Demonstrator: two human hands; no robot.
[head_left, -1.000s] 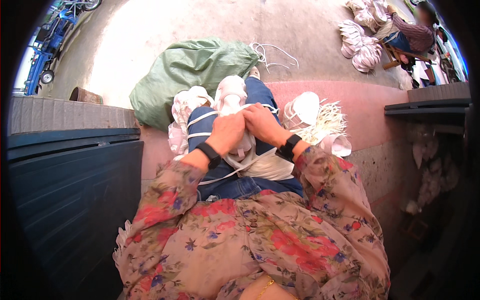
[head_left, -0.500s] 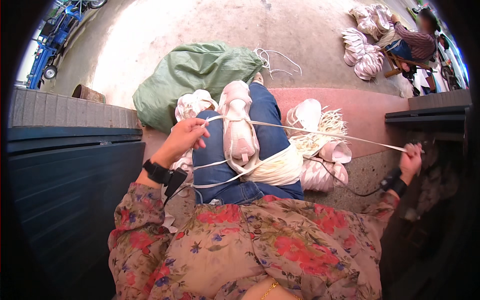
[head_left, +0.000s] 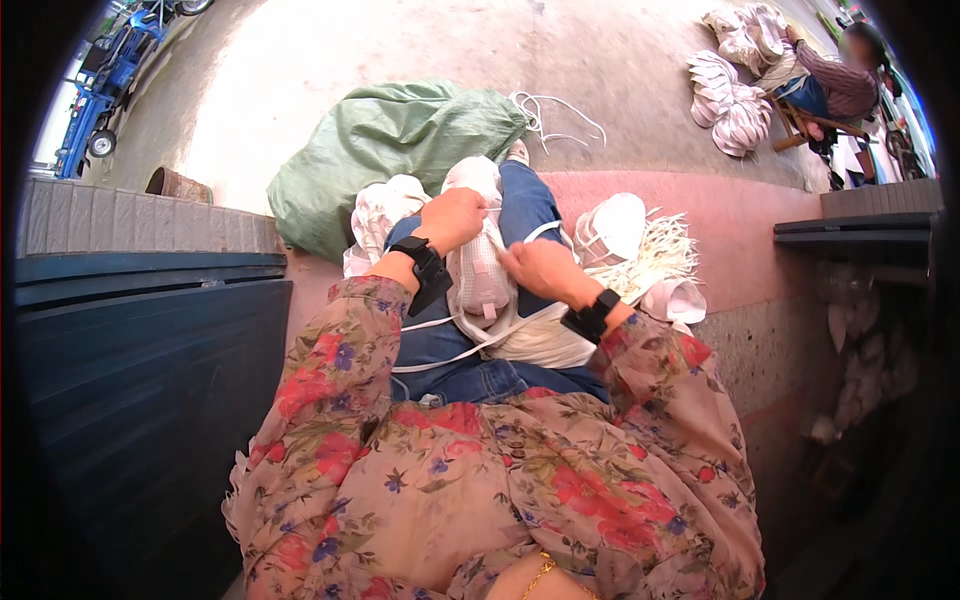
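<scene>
On my lap, between my knees, lies a pale pink and white shoe upper (head_left: pixel 482 275) with its heel end toward me. My left hand (head_left: pixel 453 220) is closed over its lacing area, fingers pinched on a white shoelace (head_left: pixel 545 228). Right beside the upper, my right hand (head_left: pixel 548 272) is closed too, its fingertips pinching the lace; the exact grip is partly hidden by the fingers. A thick hank of cream laces (head_left: pixel 540 342) rests across my right thigh, and loose lace strands cross my left thigh.
A green sack (head_left: pixel 385 150) with white cords lies ahead. Shoe uppers (head_left: pixel 385 205) sit by my left knee; more uppers (head_left: pixel 612 230) and laces (head_left: pixel 662 250) lie right. Dark blue panels (head_left: pixel 150 380) flank me. At far right a person (head_left: pixel 835 80) sits beside stacked uppers (head_left: pixel 728 105).
Both hands have come together over the shoe upper. The right hand has moved in from far right, where it held the lace stretched taut; that lace is now slack.
</scene>
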